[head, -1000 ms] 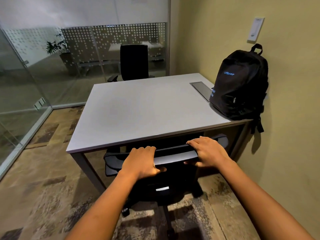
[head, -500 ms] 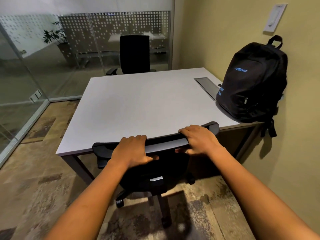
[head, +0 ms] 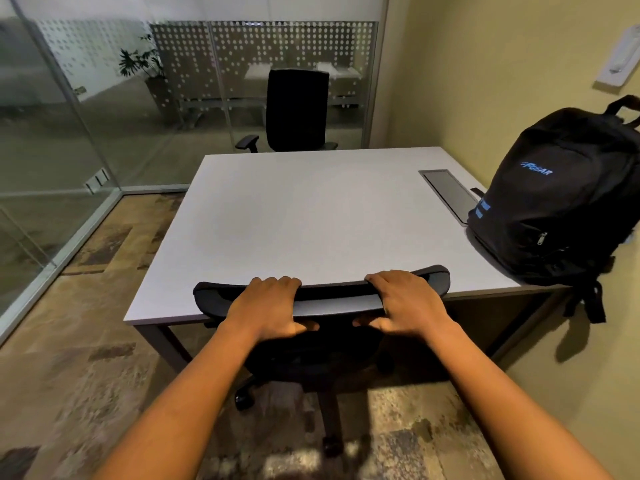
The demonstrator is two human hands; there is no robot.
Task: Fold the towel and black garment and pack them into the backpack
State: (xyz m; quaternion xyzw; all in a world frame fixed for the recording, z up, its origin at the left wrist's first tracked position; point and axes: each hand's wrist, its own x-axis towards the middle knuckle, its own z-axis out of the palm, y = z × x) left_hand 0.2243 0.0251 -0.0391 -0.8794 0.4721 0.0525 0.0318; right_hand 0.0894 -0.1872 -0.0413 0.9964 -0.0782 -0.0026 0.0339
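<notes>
Upright backpack [head: 557, 209], handle up, logo facing table [head: 311, 216]

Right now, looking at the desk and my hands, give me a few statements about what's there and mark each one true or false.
1. Both hands grip the top edge of the office chair's backrest. True: the left hand and the right hand curl over the backrest.
2. The backpack lies flat in the middle of the desk. False: the backpack stands upright at the desk's right edge, by the wall.
3. A folded towel sits on the desk. False: no towel or garment shows on the desk.
4. A second black chair stands at the far side of the desk. True.
5. The backpack is red. False: it is black with blue lettering.
</notes>
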